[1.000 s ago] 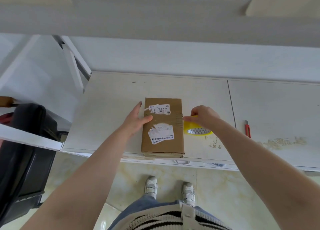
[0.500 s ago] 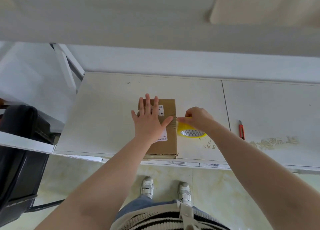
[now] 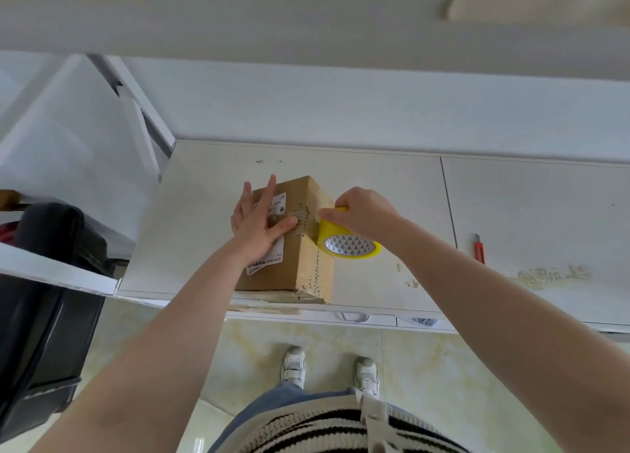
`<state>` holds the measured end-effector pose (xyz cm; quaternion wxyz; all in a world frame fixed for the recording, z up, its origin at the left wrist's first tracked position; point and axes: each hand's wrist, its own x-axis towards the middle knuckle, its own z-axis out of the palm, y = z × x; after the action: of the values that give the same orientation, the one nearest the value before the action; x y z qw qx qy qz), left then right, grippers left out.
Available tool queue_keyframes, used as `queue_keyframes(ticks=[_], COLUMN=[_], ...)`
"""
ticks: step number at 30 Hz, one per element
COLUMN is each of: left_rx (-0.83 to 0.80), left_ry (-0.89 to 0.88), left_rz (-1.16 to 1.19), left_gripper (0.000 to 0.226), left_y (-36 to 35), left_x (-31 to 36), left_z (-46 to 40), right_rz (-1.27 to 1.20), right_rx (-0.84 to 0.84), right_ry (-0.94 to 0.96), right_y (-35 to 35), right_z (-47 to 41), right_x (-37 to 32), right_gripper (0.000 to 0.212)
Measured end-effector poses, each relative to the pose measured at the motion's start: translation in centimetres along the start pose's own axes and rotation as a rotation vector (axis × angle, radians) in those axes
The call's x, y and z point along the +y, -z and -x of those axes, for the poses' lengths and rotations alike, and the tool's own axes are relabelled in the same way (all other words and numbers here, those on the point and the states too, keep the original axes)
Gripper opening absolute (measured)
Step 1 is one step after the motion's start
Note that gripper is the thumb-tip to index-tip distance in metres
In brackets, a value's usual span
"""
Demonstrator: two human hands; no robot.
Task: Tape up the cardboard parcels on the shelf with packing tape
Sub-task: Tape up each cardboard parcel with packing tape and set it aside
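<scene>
A brown cardboard parcel (image 3: 300,268) with white labels lies on the white shelf (image 3: 392,186), tipped so its right side faces up toward me. My left hand (image 3: 260,222) lies flat on the parcel's top, fingers straight, thumb near a band of tape across the box. My right hand (image 3: 363,210) grips a yellow roll of packing tape (image 3: 347,244) held against the parcel's right side. The stretch of tape between roll and box is too clear to make out.
A red utility knife (image 3: 479,248) lies on the shelf to the right. Scuffed patches (image 3: 549,275) mark the shelf near it. A black case (image 3: 44,299) stands at the left below a white ledge. An upper shelf board (image 3: 306,26) overhangs. My feet stand on tiled floor.
My left hand moved from the parcel's left edge onto its top and pressed flat. The parcel tipped so its right side shows. The roll rose against that side.
</scene>
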<state>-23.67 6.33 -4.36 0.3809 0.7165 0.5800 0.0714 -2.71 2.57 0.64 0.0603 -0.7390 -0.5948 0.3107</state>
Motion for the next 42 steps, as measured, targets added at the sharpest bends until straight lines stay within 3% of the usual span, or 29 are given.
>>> queue_keyframes(ticks=[3,5,12,18,21,25,27,30,34,36,39,42], left_rx=[0.015,-0.011,-0.091,-0.034,-0.095,-0.175,-0.179,-0.189,-0.191,-0.187,-0.126,-0.136], left_ry=[-0.004,0.033,0.221,0.217,0.224,0.172,0.146,0.146,0.113,0.104,0.07,0.065], left_rz=[-0.008,-0.014,0.092,0.187,0.517,0.836,0.877,0.873,0.822,0.884,0.902,0.891], left_gripper=[0.071,0.07,0.122,0.122,0.142,0.133,0.124,0.138,0.139,0.13,0.087,0.075], left_y=[-0.5,-0.8,-0.4,-0.3,-1.5,-3.8,-4.5,-4.9,-4.7,-4.3,-3.7,-3.5], left_x=[0.4,0.7,2.0,2.3,2.4,3.0,3.2,3.2,3.8,3.2,2.8,3.2], left_z=[0.6,0.6,-0.4,-1.0,-0.8,-0.2,-0.2,-0.6,0.7,0.7,0.6,0.4], right_rz=[0.036,0.032,0.008,0.03,0.125,0.308,0.315,0.303,0.291,0.255,0.146,0.166], right_rx=[0.004,0.009,0.012,-0.025,0.069,0.088,0.088,0.114,0.086,0.057,0.019,0.064], right_ry=[-0.026,-0.041,-0.018,0.04,0.067,0.12,0.1,0.076,0.085,0.107,0.131,0.135], right_y=[-0.3,-0.4,-0.1,1.2,3.6,5.5,4.9,4.5,4.5,4.7,5.2,4.8], right_z=[0.3,0.6,0.9,1.8,2.4,2.8,2.7,2.4,2.5,2.4,2.2,2.1], right_x=[0.0,0.0,-0.3,-0.5,-1.0,-1.7,-1.5,-1.5,-2.0,-1.9,-1.6,-1.5], right_gripper=[0.043,0.046,0.039,0.029,0.034,0.04,0.039,0.044,0.046,0.052,0.06,0.059])
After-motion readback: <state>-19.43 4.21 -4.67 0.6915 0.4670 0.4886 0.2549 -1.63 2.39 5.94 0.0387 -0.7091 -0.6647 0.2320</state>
